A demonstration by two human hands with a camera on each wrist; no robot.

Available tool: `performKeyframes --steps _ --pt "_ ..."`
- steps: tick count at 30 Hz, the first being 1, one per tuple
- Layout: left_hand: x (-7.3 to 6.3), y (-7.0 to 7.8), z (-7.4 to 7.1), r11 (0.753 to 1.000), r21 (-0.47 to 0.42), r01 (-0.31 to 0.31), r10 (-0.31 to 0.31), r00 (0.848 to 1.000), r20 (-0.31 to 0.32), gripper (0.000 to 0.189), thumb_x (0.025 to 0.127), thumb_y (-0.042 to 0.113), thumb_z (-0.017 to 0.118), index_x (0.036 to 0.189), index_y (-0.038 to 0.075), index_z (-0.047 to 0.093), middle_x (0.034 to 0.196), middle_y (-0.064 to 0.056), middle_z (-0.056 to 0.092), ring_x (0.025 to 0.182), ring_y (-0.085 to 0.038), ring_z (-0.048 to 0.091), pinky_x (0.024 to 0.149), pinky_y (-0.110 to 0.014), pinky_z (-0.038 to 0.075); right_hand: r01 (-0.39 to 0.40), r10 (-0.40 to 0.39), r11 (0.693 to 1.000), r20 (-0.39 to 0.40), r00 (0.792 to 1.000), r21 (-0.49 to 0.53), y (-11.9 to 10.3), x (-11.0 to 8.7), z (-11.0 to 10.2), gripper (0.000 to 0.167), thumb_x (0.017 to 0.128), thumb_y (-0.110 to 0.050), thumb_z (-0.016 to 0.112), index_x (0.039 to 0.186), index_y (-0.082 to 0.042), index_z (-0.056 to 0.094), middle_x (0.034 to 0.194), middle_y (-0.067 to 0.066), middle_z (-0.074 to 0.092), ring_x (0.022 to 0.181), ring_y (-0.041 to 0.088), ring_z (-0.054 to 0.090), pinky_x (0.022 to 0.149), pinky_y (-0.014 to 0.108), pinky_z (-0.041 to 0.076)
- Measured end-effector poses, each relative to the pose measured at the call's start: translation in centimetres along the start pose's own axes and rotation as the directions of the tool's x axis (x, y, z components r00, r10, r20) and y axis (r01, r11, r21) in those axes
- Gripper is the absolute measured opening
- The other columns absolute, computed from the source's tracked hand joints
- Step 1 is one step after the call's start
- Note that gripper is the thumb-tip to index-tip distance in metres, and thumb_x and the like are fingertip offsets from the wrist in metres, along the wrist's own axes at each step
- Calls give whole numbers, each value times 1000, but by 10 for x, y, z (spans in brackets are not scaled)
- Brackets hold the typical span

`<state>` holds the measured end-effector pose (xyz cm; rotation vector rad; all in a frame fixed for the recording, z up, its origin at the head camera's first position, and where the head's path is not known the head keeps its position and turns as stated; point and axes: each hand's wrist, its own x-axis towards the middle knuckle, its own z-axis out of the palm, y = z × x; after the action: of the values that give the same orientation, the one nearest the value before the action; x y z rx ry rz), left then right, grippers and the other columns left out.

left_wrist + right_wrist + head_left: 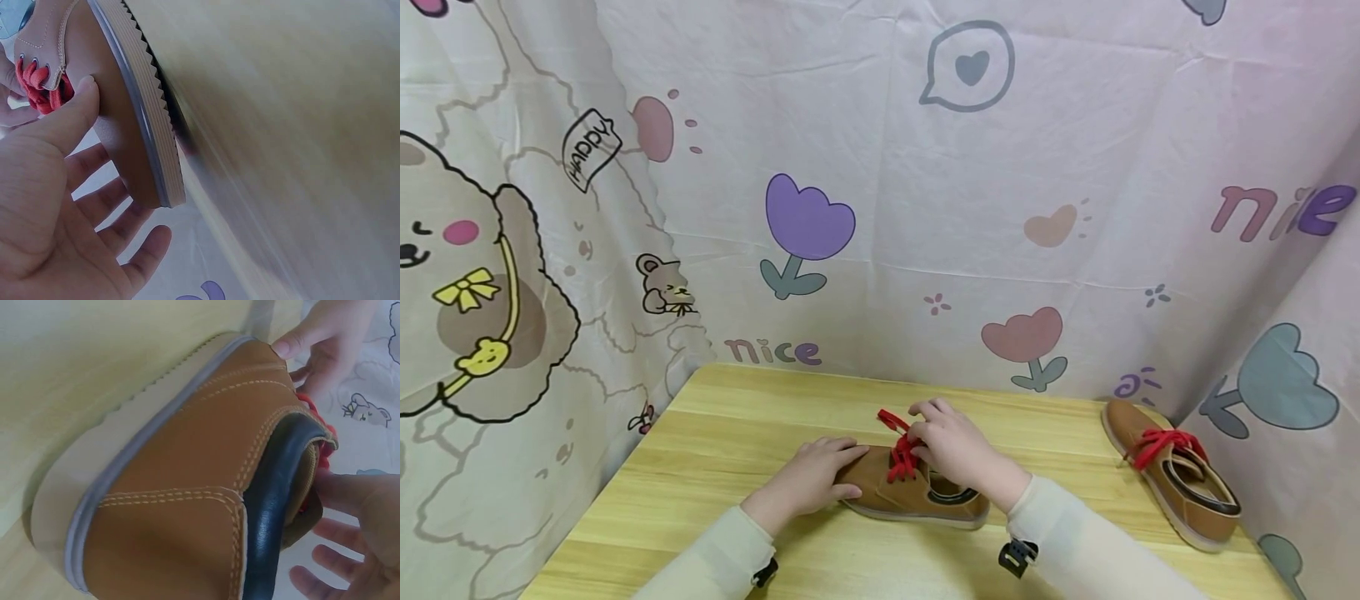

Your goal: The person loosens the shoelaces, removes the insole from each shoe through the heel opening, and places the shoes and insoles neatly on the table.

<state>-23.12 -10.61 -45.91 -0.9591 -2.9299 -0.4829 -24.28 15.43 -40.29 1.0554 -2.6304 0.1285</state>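
Observation:
A brown leather shoe (880, 492) with a pale sole sits on the wooden table, toe to the left. Across its toe lies my left hand (812, 477), gripping it with the thumb (84, 103) on the near side and the fingers beyond. Red shoelaces (902, 462) cross the tongue, and a loop of lace sticks up past the shoe's far side. My right hand (953, 446) is over the laces and pinches the red lace; its fingertips are partly hidden. In the right wrist view, the dark padded collar (272, 512) and heel face the camera.
A matching brown shoe (1213, 521) with a tied red bow stands at the table's right edge. The wooden table (722, 433) meets a printed curtain (880, 250) at its back, with more curtain on the left and right.

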Motion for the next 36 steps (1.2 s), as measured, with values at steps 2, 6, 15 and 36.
performKeyframes --steps 2,6,15,36 --pt "0 0 0 1000 2 0 0 1000 0 65 91 46 70 146 15 55 144 -12 54 129 -37 51 101 -57 41 10 -10 1000 15 1000 -9 0 1 -1 6 87 -21 80 92 -18 78 125 8 62 111 27 55 85 41 54" --pt "0 0 0 1000 4 -2 2 1000 -3 65 91 46 70 145 15 55 143 -12 54 129 -36 51 100 -57 42 36 -36 999 22 999 -8 1 3 -3 5 86 -18 80 89 -17 77 125 9 63 111 28 56 86 40 55" --pt "-1 -1 1 1000 5 -7 7 1000 -5 64 91 46 70 145 15 55 144 -12 54 129 -36 51 100 -57 42 -86 67 976 97 993 200 12 8 -7 6 90 -8 74 87 -13 71 126 14 62 116 35 53 91 45 52" --pt "1 -3 3 1000 9 12 -12 1000 15 66 90 47 69 147 18 54 146 -11 52 132 -36 49 104 -57 40 -496 454 784 200 868 372 27 8 2 16 97 -10 60 81 -12 62 91 3 67 95 31 56 83 45 45"
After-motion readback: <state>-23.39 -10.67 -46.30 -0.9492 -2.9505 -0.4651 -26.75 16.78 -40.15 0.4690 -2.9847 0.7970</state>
